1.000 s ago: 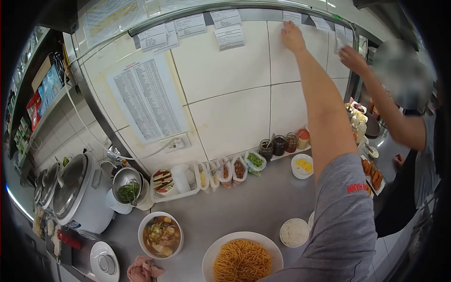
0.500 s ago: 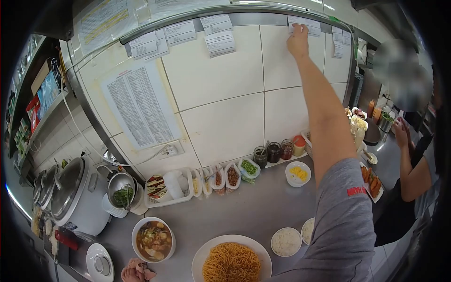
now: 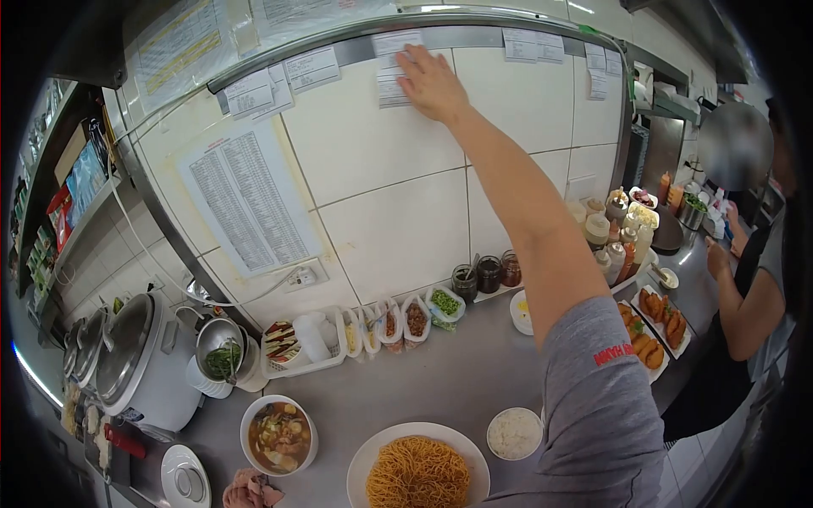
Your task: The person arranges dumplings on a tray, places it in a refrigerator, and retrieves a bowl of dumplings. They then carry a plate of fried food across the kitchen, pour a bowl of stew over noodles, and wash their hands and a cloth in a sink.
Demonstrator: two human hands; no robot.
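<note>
My right hand (image 3: 434, 86) is raised against the tiled wall, its fingers stretched out over a pair of printed order slips (image 3: 391, 85) hanging from the metal rail (image 3: 487, 36). The fingers touch or almost touch the paper and partly cover it. My left hand is out of the picture. At the bottom edge lies a crumpled pink cloth (image 3: 251, 491). Beside it stand a bowl of soup (image 3: 279, 435) and a white plate of fried noodles (image 3: 417, 471). A bowl of white rice (image 3: 515, 433) sits near my right sleeve.
Along the wall run topping containers (image 3: 416, 319) and sauce jars (image 3: 489, 274). Rice cookers (image 3: 135, 360) stand at left. On the right are squeeze bottles (image 3: 622, 254), plates of fried food (image 3: 665, 320) and a co-worker (image 3: 741, 296). More slips (image 3: 533, 46) hang from the rail.
My right hand has moved left along the rail, from the right-hand slips to the middle pair. Two slips now hang where it was. My left hand has left the pink cloth and the view.
</note>
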